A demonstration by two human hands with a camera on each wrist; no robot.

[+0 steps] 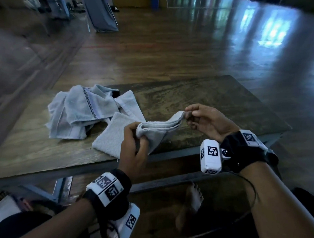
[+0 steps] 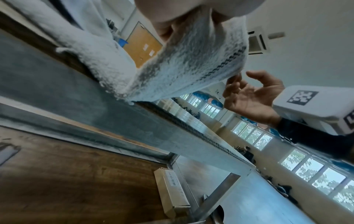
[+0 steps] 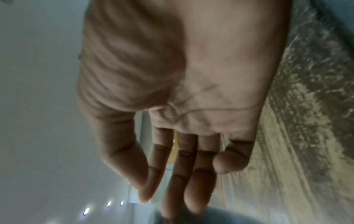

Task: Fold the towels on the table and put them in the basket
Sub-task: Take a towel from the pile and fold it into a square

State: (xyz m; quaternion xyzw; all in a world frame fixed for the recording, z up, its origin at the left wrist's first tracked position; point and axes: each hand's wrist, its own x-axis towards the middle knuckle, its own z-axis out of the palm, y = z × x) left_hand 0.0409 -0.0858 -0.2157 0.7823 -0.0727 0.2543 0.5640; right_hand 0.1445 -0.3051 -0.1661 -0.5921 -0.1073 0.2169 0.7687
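A: Report the item count on the table (image 1: 198, 102).

B: Three towel items can be told apart in the head view. Item 1: a folded grey towel (image 1: 157, 126), held up above the table's near edge, centre of frame. Item 2: a white textured towel (image 1: 112, 136), lying flat at the near edge, lower left of centre, partly under item 1. Item 3: a crumpled pale-blue heap (image 1: 81, 112) left of centre, touching item 2. Whether the heap is one towel or several cannot be told.

A: Grip status, left side?

B: The left hand (image 1: 133, 146) has its grip closed on the left end of the folded grey towel, with fingers curled round the layered edge. In the left wrist view the same towel (image 2: 191, 63) fills the upper centre, with a dark stitched band along one side.

A: Grip status, right side?

B: The right hand (image 1: 204, 119) pinches the right end of the folded grey towel between thumb and fingertips, right of centre. The right wrist view shows the palm (image 3: 201, 91) and blurred fingers; the pinch itself is not resolved there.

A: Basket location?

B: Cannot be identified in any view.

A: Other items?

B: One cardboard box (image 2: 170, 191) stands on the floor beside a table leg, lower centre of the left wrist view.
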